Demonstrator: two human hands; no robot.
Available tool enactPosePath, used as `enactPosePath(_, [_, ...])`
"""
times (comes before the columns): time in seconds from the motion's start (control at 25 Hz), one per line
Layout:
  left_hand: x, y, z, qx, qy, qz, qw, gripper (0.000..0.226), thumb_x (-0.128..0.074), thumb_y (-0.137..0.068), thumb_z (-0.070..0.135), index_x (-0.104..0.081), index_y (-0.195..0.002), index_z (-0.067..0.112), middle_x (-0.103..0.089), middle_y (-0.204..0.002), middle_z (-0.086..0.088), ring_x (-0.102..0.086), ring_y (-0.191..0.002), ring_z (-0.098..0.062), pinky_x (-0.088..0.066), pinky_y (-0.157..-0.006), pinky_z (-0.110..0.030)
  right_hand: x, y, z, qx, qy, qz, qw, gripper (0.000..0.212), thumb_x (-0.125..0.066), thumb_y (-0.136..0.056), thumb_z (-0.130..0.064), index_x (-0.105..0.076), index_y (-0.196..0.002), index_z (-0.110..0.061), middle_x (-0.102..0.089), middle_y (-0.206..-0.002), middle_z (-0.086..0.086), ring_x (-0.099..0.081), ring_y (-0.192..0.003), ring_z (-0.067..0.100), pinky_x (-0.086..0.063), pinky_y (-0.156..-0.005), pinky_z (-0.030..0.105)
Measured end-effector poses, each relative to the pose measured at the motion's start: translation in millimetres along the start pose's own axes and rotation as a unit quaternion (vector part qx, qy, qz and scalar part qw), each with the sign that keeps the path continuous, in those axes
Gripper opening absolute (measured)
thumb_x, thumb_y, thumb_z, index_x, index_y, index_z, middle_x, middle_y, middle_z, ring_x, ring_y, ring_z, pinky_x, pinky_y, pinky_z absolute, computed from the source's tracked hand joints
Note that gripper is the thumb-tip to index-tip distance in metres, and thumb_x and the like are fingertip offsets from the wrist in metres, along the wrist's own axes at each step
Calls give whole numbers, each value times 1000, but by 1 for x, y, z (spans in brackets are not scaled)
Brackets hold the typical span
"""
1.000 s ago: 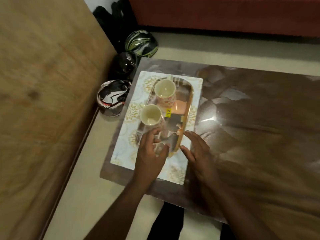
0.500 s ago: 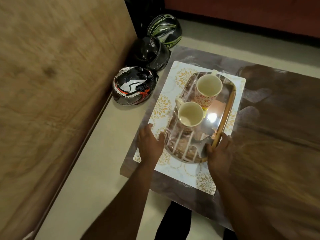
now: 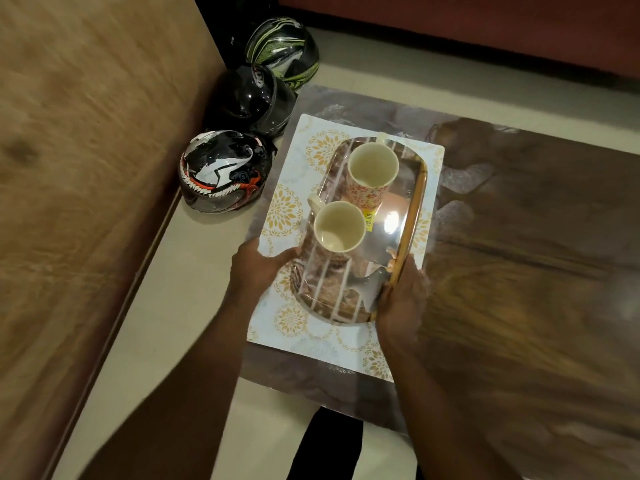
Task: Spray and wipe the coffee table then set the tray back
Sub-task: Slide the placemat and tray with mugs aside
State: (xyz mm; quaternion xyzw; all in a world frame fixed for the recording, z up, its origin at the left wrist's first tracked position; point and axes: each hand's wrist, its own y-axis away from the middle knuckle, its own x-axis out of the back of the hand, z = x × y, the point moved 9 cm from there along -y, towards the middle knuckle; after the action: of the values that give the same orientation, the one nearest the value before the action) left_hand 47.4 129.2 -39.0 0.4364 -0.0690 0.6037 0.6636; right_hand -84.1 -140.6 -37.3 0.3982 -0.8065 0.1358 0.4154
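**Both hands on the tray at the table's left end**

We see the mirrored oval tray (image 3: 377, 244) in the middle of the frame, over a white placemat (image 3: 294, 202) with golden flower prints, which lies on the left end of the glossy brown coffee table (image 3: 536, 237). Our left hand (image 3: 258, 268) grips the tray's left edge, thumb laid along the rim. Our right hand (image 3: 403, 299) curls round the tray's lower right edge, where the gold rim runs. We cannot tell whether the tray rests on the placemat or is held just above it.

Two mugs stand upright on the tray. The patterned mug (image 3: 372, 176) sits toward the top, and the plain cream mug (image 3: 337, 226) just below it and to the left, its handle pointing up and left. A yellow sticker (image 3: 368, 220) shows on the tray between them.

On the pale floor at upper left, beside the table, lie three helmets: a black and white one (image 3: 221, 171) with a toothed grin, a glossy black one (image 3: 249, 98) above it, and a green-streaked one (image 3: 282, 46) at the top. A red sofa (image 3: 485, 26) crosses the upper right.
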Motion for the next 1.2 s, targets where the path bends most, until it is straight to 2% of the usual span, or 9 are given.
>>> enactPosePath(0.12, [-6, 1, -1, 9, 51, -43, 998, 72, -91, -63, 33, -59, -125, 17, -70, -119, -1, -64, -109, -20, -51, -91, -36, 0, 3, 1, -24, -77, -33, 996, 51, -43, -95, -4, -31, -144, -9, -34, -148, 16, -29, -137, 30, -25, -114, 45])
enactPosePath(0.24, [-25, 4, 6, -1, 92, -73, 993, 102, -95, -43, 48, -52, -131, 19, -67, -126, 0, -61, -118, -20, -50, -99, -48, 11, -8, 6, -13, -147, -37, 988, 50, -41, -93, 5, -35, -141, -7, -38, -146, 13, -32, -135, 24, -21, -111, 26])
enactPosePath(0.32, [-45, 3, 3, -8, 124, -76, 989, 111, -94, -31, 55, -54, -129, 21, -68, -123, 1, -63, -115, -20, -52, -97, -52, 19, -19, 23, -35, -150, -21, 988, 47, -42, -94, 0, -39, -139, -14, -44, -141, 11, -38, -130, 25, -27, -109, 27])
enactPosePath(0.4, [-63, 13, 12, -21, 129, -81, 988, 101, -94, -36, 45, -56, -126, 22, -69, -120, 1, -64, -113, -20, -53, -95, -52, 28, -27, 41, -31, -117, 11, 993, 43, -39, -94, -19, -40, -137, -21, -51, -133, 9, -46, -125, 29, -39, -104, 44])
enactPosePath(0.52, [-93, 37, 42, -33, 121, -96, 987, 87, -93, -51, 27, -55, -128, 20, -68, -120, 3, -63, -113, -20, -53, -94, -46, 50, -38, 79, -42, -84, 26, 995, 42, -34, -96, -29, -39, -137, -25, -57, -124, 6, -55, -114, 28, -48, -92, 50])
enactPosePath(0.68, [-150, 70, 79, -70, 97, -116, 986, 86, -92, -60, 24, -52, -135, 22, -65, -128, 2, -60, -116, -18, -51, -93, -38, 100, -49, 138, -83, -82, 54, 992, 36, -44, -97, -14, -45, -131, -24, -60, -107, 1, -59, -95, 20, -51, -83, 45])
enactPosePath(0.84, [-216, 108, 114, -100, 85, -137, 982, 81, -90, -65, 19, -50, -135, 19, -63, -127, 2, -59, -112, -15, -48, -94, -33, 161, -47, 195, -134, -136, 70, 979, 42, -40, -96, -8, -41, -135, -24, -54, -117, -4, -52, -102, 15, -44, -88, 34])
enactPosePath(1.04, [-317, 169, 163, -119, 86, -203, 968, 80, -88, -68, 13, -47, -137, 19, -62, -132, 0, -59, -120, -19, -48, -102, -49, 243, -48, 295, -210, -178, 146, 950, 28, -38, -100, -11, -52, -116, -30, -52, -91, -11, -53, -80, -11, -41, -73, 22])
enactPosePath(1.2, [-386, 214, 191, -136, 82, -213, 964, 81, -88, -69, 18, -45, -137, 21, -62, -133, 0, -58, -122, -19, -48, -103, -50, 287, -47, 368, -271, -193, 146, 932, 32, -36, -100, -8, -50, -127, -20, -60, -109, 6, -57, -95, 0, -41, -79, 21])
